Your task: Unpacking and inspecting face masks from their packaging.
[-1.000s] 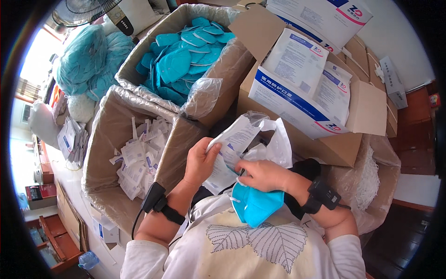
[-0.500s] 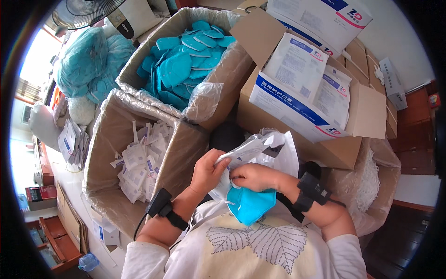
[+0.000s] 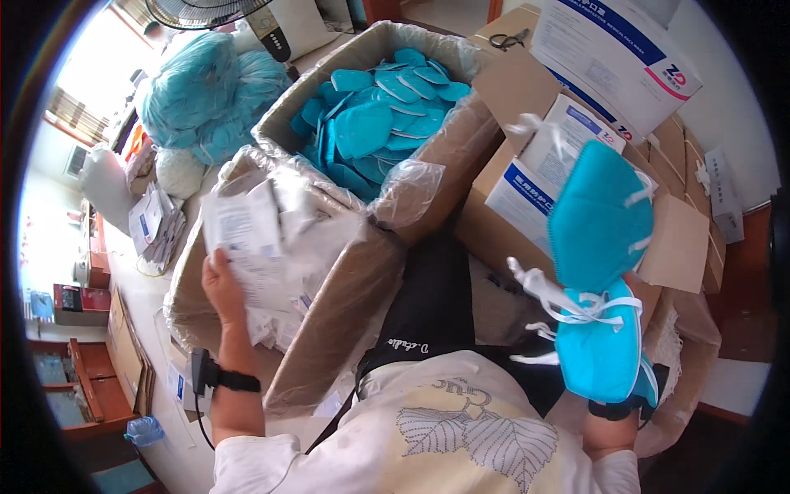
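Observation:
My left hand point(image 3: 222, 288) grips the lower edge of a white printed pouch point(image 3: 243, 218), slightly blurred, above an open lined carton point(image 3: 325, 329) of loose white packets point(image 3: 284, 325). On the right, blue face masks with white straps are raised in front of my right forearm point(image 3: 611, 436). The upper mask point(image 3: 601, 218) stands upright; a lower mask point(image 3: 597, 346) hangs over my wrist, its straps point(image 3: 568, 309) dangling to the left. My right hand is almost wholly hidden behind these masks, which it appears to hold.
A second lined carton point(image 3: 428, 193) full of blue mask shapes point(image 3: 366, 128) stands at the far middle. Behind the held masks is an open box point(image 3: 514, 193) of white printed packs point(image 3: 568, 132). Scissors point(image 3: 508, 39) lie at the back. Bagged blue goods point(image 3: 193, 90) sit at far left.
My hands have parted from in front of my chest. The left moved left over the packet carton with a pouch; the right swung right, blue masks now raised there. The view has shifted too.

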